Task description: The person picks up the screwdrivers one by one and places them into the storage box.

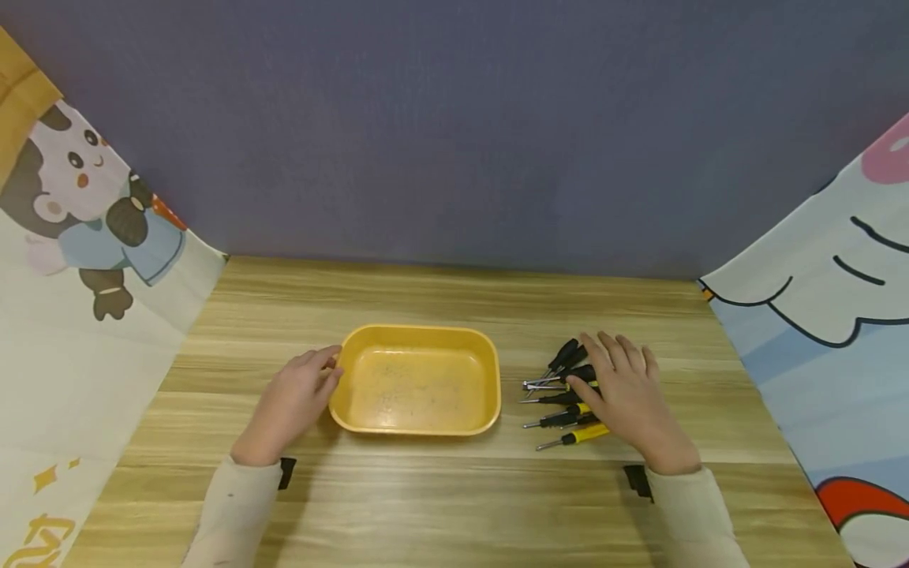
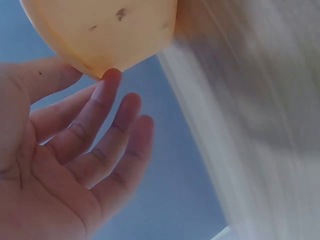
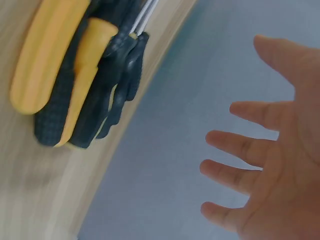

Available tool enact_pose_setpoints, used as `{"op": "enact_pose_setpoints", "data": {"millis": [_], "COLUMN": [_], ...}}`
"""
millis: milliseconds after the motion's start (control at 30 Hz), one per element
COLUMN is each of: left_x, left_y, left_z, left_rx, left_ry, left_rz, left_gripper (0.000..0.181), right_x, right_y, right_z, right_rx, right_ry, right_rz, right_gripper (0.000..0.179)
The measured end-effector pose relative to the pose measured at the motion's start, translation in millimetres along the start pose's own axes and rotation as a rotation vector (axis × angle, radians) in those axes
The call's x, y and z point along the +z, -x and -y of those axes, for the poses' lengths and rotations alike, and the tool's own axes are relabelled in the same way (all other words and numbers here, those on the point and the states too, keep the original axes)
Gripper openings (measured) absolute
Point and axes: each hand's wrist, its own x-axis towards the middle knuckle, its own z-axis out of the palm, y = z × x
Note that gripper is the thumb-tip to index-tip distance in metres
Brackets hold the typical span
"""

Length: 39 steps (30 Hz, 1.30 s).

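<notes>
A yellow plastic tray (image 1: 415, 424) rests on the wooden table. At its left end is my left hand (image 1: 298, 398), with loosely bent fingers and the thumb by the rim. From the left wrist view, a fingertip meets the outer wall of the tray (image 2: 115, 35), and the other fingers (image 2: 135, 145) are spread apart; whether the thumb grips the rim is hard to tell. To the right lies a pile of screwdrivers (image 1: 561, 420) with black and yellow handles. Just above their handle ends hovers my right hand (image 1: 628, 394), fingers spread and holding nothing. The right wrist view shows a gap between hand and handles (image 3: 47, 55).
The wooden table (image 1: 426, 505) reaches a grey-blue wall (image 1: 454, 142) at the back. Cartoon-printed panels (image 1: 85, 315) stand along the left and right sides. Black straps (image 1: 286, 473) show at the wrists.
</notes>
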Motion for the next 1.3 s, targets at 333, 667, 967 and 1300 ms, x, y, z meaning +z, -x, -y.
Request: {"op": "enact_pose_setpoints", "data": {"millis": [333, 667, 967, 1300], "left_x": [2.3, 2.1, 1.9, 1.1], "left_y": [-0.5, -1.9, -1.9, -2.6], "left_z": [7.0, 8.8, 8.7, 8.9], "left_rx": [-0.115, -0.138, -0.145, -0.15], "left_ry": [0.185, 0.238, 0.27, 0.278], "left_rz": [0.066, 0.062, 0.058, 0.067], "left_gripper": [0.041, 0.041, 0.04, 0.04], "right_x": [6.0, 24.4, 32.7, 32.1], "right_y": [4.4, -5.9, -9.7, -21.7], "right_z": [-19.6, -51.6, -72.3, -81.6], "right_rx": [-0.043, -0.155, -0.066, -0.145], "right_ry": [0.035, -0.006, -0.139, -0.209], "right_rz": [-0.013, -0.086, 0.068, 0.153], "right_gripper": [0.056, 0.032, 0.027, 0.024]}}
